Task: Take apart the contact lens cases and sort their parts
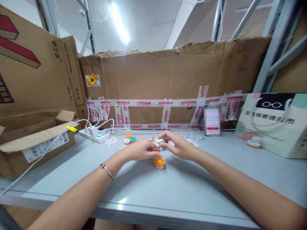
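Both hands meet over a small cluster of parts in the middle of the table. My left hand (144, 149) is closed, its fingers curled and its thumb stretched over the near side; what it grips is mostly hidden, though a bit of orange shows at the fingertips. With bent fingers and thumb, my right hand (177, 146) closes on a white plastic piece (158, 140). Just in front of my left thumb sits a round orange piece with a white base (159, 163), touched by neither hand as far as I can see.
Left of the hands lie an orange round piece (128, 136), a teal one (133, 139) and small white parts (112, 140). Clear plastic parts (189, 134) lie behind. A power strip (94, 135), open carton (35, 140), phone (212, 121) and paper bag (273, 127) stand around.
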